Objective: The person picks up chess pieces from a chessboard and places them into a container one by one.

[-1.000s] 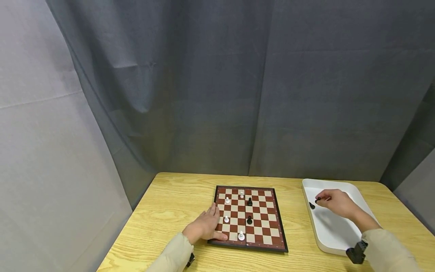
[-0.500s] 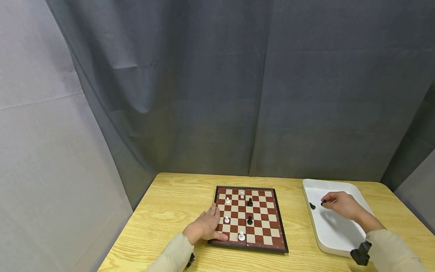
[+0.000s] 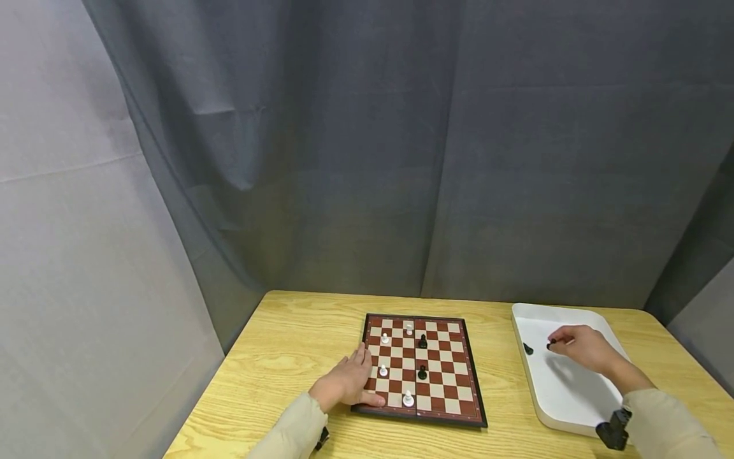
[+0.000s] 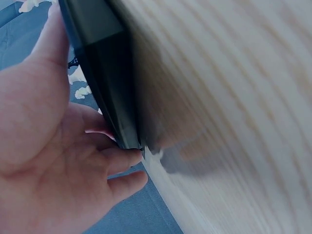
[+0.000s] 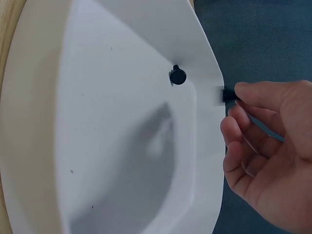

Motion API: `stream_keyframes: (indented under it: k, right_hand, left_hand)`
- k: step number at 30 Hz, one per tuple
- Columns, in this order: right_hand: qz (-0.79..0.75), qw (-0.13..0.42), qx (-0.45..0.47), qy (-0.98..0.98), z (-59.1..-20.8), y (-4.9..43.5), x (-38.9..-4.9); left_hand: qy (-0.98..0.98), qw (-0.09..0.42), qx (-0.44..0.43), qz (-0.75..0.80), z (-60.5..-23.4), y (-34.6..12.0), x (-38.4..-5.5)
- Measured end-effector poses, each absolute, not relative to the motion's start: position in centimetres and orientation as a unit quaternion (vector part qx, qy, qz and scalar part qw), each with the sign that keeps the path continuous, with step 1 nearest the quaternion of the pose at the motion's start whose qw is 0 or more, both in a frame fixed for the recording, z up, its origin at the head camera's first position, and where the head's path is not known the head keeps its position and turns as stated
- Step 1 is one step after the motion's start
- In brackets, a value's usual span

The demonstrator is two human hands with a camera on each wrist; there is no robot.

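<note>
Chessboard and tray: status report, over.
Left hand on chessboard, left edge. Right hand pinching black piece above white tray. Second black piece lying in tray. Nothing visibly blocking right hand.

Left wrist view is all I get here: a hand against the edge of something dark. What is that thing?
Observer: The head view shows a checkered board with red-brown and cream squares.

Visitor: Oh! Is anything else going on beyond my picture?

Observer: Yes, the right hand is over a white tray, off to the right of the board.

Visitor: Does it hold anything?

Observer: The right wrist view shows it pinching a small black piece, too blurred there to tell its exact shape.
</note>
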State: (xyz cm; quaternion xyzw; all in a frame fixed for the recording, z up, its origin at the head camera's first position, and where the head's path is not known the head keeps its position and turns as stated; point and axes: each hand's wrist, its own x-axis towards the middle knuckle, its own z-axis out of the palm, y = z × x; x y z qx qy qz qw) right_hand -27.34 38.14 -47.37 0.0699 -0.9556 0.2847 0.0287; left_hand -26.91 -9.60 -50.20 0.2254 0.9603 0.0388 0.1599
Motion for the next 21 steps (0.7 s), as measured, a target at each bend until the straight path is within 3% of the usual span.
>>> stream_keyframes:
  k: [11,21]
  right_hand:
    - [0.288,0.032,0.067,-0.955,-47.9,38.2,-27.3]
    - [0.294,0.029,0.088,-0.951,-47.1,35.0,-27.1]
  left_hand:
    - [0.958,0.167,0.228,0.046,-50.2,-9.6,-26.9]
    - [0.960,0.157,0.228,0.044,-50.1,-9.5,-26.8]
